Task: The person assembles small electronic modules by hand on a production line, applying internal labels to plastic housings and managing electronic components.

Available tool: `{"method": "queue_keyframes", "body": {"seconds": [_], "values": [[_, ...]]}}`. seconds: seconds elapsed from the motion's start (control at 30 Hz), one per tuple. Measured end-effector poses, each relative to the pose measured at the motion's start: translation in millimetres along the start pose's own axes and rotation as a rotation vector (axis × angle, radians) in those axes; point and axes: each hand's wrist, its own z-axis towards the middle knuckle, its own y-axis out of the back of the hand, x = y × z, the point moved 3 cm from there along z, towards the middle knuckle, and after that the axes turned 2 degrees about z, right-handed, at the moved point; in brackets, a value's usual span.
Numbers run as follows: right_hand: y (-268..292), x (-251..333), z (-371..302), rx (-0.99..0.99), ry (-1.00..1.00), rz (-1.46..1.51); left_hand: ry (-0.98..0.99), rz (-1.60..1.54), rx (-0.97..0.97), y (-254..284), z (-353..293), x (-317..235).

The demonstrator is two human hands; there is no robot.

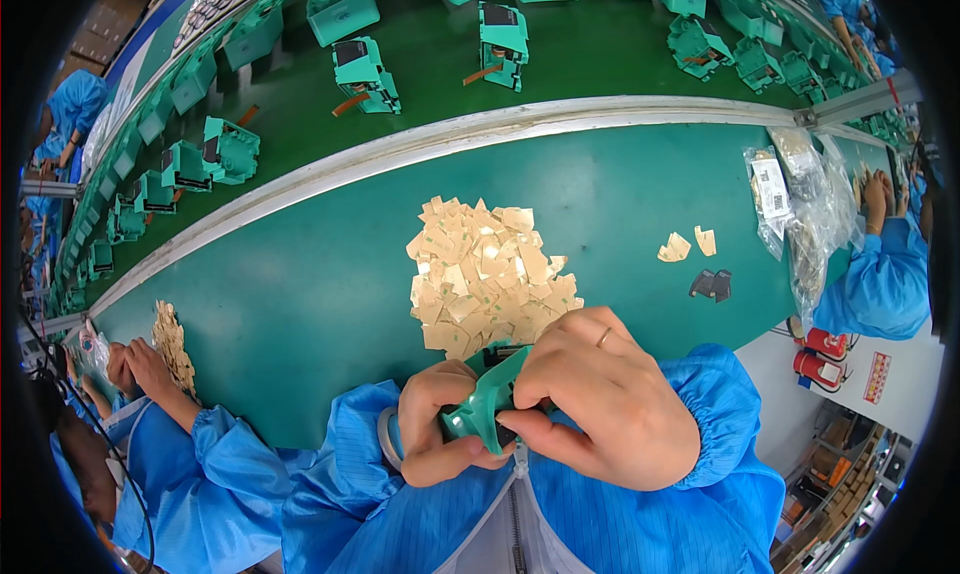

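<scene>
Close to my body, a green plastic housing with dark parts inside is held above the near edge of the table. My left hand is wrapped round its left side, thumb below. My right hand is closed at its right side, thumb and fingers pressed to the edge; whether a small piece is pinched there is hidden. Just beyond the housing lies a heap of tan, paper-backed adhesive pieces. Off to the right are two loose tan pieces and some dark grey pieces.
Beyond a pale metal rail, a dark green conveyor carries several green housings. Clear plastic bags lie at the table's right end. Co-workers in blue sleeves sit on both sides; the left one's hands are by another tan heap.
</scene>
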Motion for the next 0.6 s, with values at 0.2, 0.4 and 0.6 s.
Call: {"method": "queue_keyframes", "body": {"seconds": [0.2, 0.4, 0.6], "values": [[4, -1, -2, -0.007, 0.040, -0.099, 0.023, 0.240, -0.232, -7, 1, -4], [10, 2, 8, 0.016, -0.028, -0.359, 0.100, 0.233, -0.191, 0, 0, -8], [5, -43, 0, -0.250, -0.132, 0.237, 0.146, 0.268, -0.172, 0, -3, -6]]}}
